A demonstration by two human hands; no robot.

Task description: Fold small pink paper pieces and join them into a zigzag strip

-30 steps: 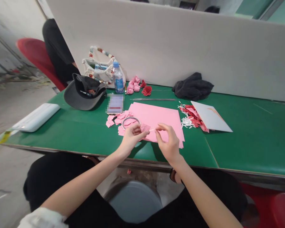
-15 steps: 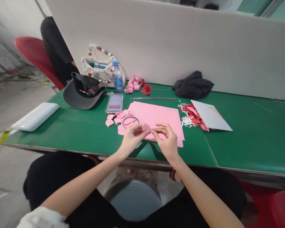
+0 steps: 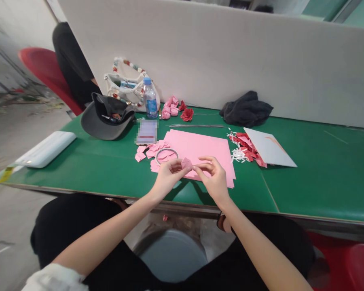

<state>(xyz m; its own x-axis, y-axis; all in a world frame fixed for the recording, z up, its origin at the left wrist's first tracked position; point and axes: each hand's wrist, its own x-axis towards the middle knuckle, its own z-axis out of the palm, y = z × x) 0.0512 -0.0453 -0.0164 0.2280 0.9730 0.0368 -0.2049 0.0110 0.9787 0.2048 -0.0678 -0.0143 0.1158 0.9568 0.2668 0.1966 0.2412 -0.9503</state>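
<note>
- The person's black pants and a round gray tub (image 3: 171, 258) are nearest, under the table's near edge.
- The left hand (image 3: 170, 178) is above the pink paper sheets. Its fingers are curled closed and pinch a small folded piece of pink paper (image 3: 186, 163).
- The small folded piece is held up between the two hands, just above the sheets.
- The right hand (image 3: 214, 180) is just to the right. Its fingers are bent and closed up, and they touch the piece. I can't tell if they grip it.
- The pink paper sheets (image 3: 200, 147) lie in a stack on the green table (image 3: 321, 190), under the hands.
- A metal ring (image 3: 166, 155) and pink paper bits (image 3: 142, 155) lie left of the stack.
- Red paper scraps (image 3: 245, 147) and a white card (image 3: 268, 147) lie right of it.
- Farther left are a white box (image 3: 45, 149), a dark cap (image 3: 104, 121) and a blurred phone (image 3: 147, 132).
- At the far edge are long metal sticks (image 3: 197, 125), pink paper flowers (image 3: 170, 108), a red paper flower (image 3: 187, 114), a water bottle (image 3: 151, 100), a white bag (image 3: 124, 85) and a dark cloth (image 3: 246, 104).
- A white wall board (image 3: 230, 52) stands behind them.
- Far left, another person (image 3: 69, 60) in black sits on a red chair (image 3: 39, 64).
</note>
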